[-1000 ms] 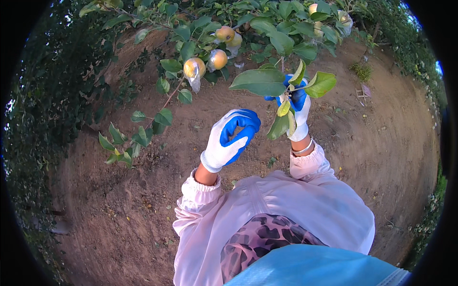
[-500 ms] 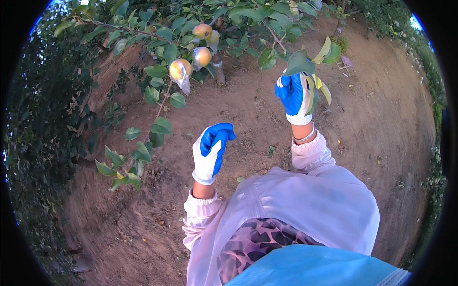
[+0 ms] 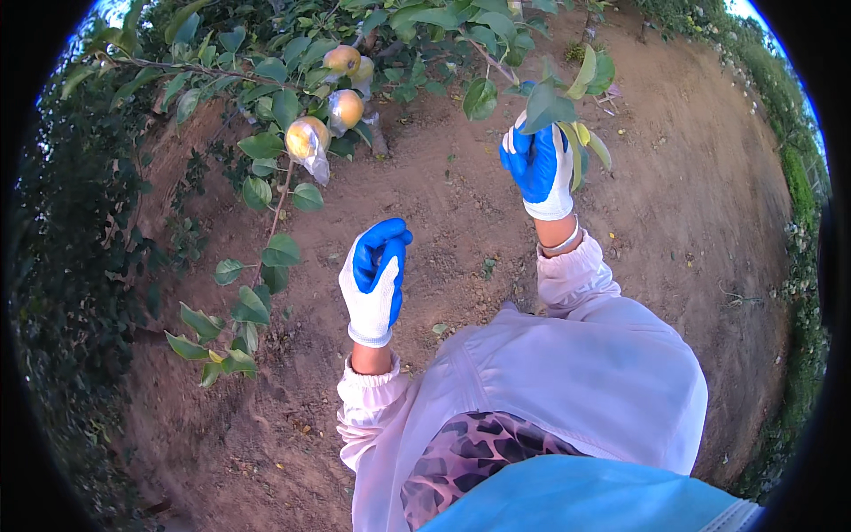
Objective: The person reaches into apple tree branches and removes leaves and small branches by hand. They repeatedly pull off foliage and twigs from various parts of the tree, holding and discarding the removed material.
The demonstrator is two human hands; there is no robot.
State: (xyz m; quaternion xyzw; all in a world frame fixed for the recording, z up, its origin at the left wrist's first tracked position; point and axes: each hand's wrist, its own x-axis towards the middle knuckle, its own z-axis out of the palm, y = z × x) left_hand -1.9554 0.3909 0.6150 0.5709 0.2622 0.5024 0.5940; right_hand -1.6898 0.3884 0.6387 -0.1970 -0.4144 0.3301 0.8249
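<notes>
Both my hands wear white gloves with blue-coated palms. My right hand (image 3: 539, 173) is raised at the leafy end of an apple branch (image 3: 493, 62), its fingers closed round the branch. Green and yellowing leaves (image 3: 551, 108) hide part of these fingers. My left hand (image 3: 374, 279) is held lower, apart from the foliage, with its fingers curled in; whether anything small is inside them cannot be seen. Up and to its left hang several yellow-red apples (image 3: 307, 138), with torn clear plastic film (image 3: 315, 167) clinging to them.
A thin leafy shoot (image 3: 279, 208) droops below the apples to the left of my left hand. Dense dark foliage (image 3: 71, 266) fills the left side. Brown soil (image 3: 674, 230) with scattered leaves lies below, and green growth (image 3: 802, 266) lines the right edge.
The apples and branches have shifted left in the view. My left hand has moved slightly left and its fingers have turned upward. My right hand stays at the branch.
</notes>
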